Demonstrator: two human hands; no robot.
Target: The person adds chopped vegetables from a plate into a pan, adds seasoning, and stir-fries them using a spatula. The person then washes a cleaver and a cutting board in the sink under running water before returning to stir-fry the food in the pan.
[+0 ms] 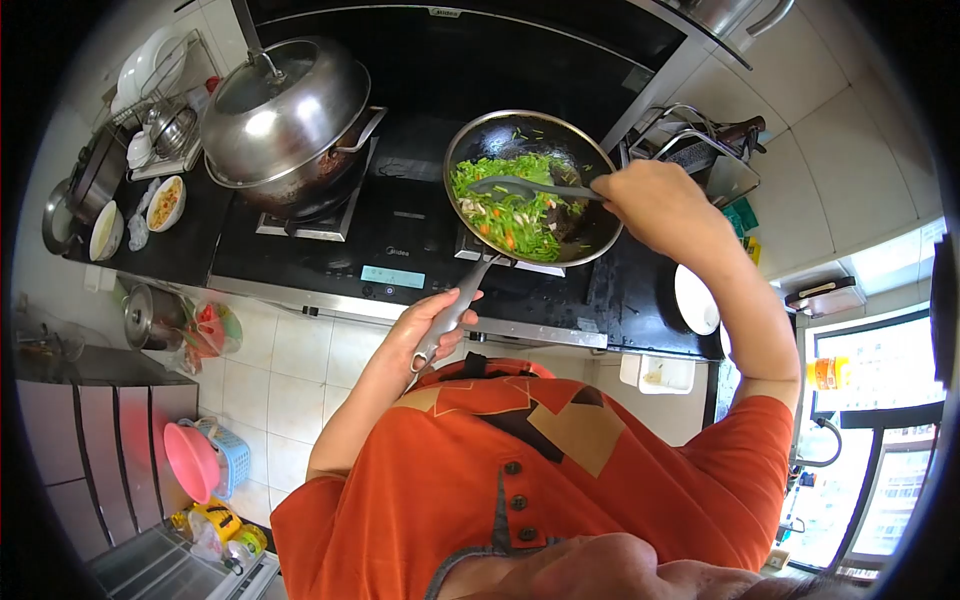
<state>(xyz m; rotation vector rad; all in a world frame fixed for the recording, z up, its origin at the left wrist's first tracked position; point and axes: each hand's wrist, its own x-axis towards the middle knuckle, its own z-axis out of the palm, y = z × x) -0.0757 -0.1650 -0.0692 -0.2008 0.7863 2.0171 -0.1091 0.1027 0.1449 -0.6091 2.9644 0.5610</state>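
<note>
My left hand (437, 325) is wrapped round the grey handle (462, 300) of a dark frying pan (590, 225) on the right burner. Inside the pan lie chopped green vegetables (525, 215) with orange and pale pieces among them. Gripped in my right hand (650, 205), at the pan's right rim, is a grey spatula (545, 188). Its head rests in or just over the greens; contact underneath is hidden.
A large wok with a domed steel lid (290, 110) stands on the left burner. Bowls (166, 204) of food sit at the counter's left end. A rack of utensils (715, 150) is behind my right hand. A white plate (696, 300) lies near my right forearm.
</note>
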